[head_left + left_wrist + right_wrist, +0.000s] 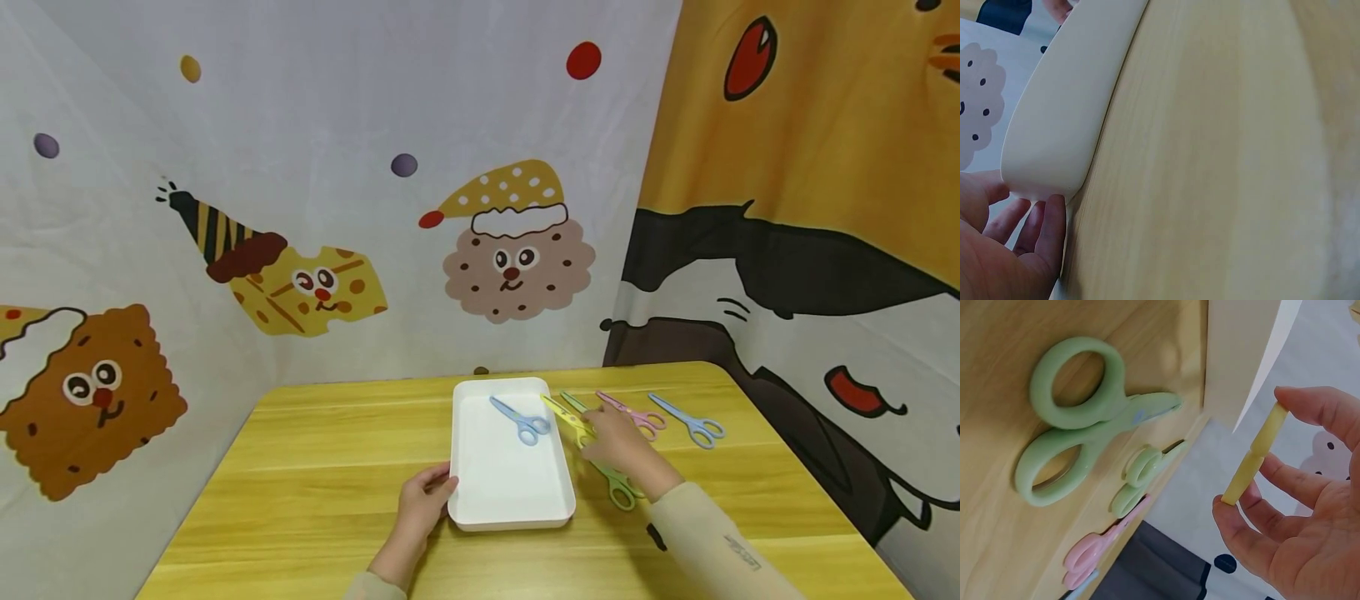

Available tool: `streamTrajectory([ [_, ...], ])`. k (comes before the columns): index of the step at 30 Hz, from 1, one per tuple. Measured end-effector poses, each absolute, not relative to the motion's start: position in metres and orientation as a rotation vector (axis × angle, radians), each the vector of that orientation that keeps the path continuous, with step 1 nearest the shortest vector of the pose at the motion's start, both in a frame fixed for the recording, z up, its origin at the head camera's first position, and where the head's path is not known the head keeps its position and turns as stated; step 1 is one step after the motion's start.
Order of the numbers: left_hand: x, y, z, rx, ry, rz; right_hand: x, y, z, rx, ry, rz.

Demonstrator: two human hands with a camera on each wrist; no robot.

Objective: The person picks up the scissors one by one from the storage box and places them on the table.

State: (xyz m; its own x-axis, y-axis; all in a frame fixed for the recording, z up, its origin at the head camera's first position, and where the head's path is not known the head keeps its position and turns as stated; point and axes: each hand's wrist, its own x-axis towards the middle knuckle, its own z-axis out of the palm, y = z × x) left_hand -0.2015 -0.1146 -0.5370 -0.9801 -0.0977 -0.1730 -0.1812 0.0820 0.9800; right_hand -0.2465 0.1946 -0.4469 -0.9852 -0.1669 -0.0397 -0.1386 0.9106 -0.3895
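A white rectangular tray (510, 496) lies on the table, with blue scissors (522, 421) inside near its far right corner. My left hand (422, 504) holds the tray at its left side near the front corner, thumb at the rim. My right hand (622, 446) pinches yellow scissors (1252, 464) by the handles between thumb and fingers. Their blades point toward the tray's right rim, raised above the table. Under that hand lie green scissors (1100, 422); a second green pair (1140, 476) is just beyond, partly hidden in the head view.
Pink scissors (647, 421) and another blue pair (692, 422) lie on the right of the wood-grain table (322, 467). A small black object (656, 537) shows beside the right sleeve. A printed cloth (337, 125) hangs behind the table.
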Motion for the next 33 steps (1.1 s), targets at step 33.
streamTrajectory([
  [33, -0.200, -0.116, -0.535, -0.237, 2.255, 2.093, -0.236, 0.236, -0.458, -0.167, 2.997, -0.527],
])
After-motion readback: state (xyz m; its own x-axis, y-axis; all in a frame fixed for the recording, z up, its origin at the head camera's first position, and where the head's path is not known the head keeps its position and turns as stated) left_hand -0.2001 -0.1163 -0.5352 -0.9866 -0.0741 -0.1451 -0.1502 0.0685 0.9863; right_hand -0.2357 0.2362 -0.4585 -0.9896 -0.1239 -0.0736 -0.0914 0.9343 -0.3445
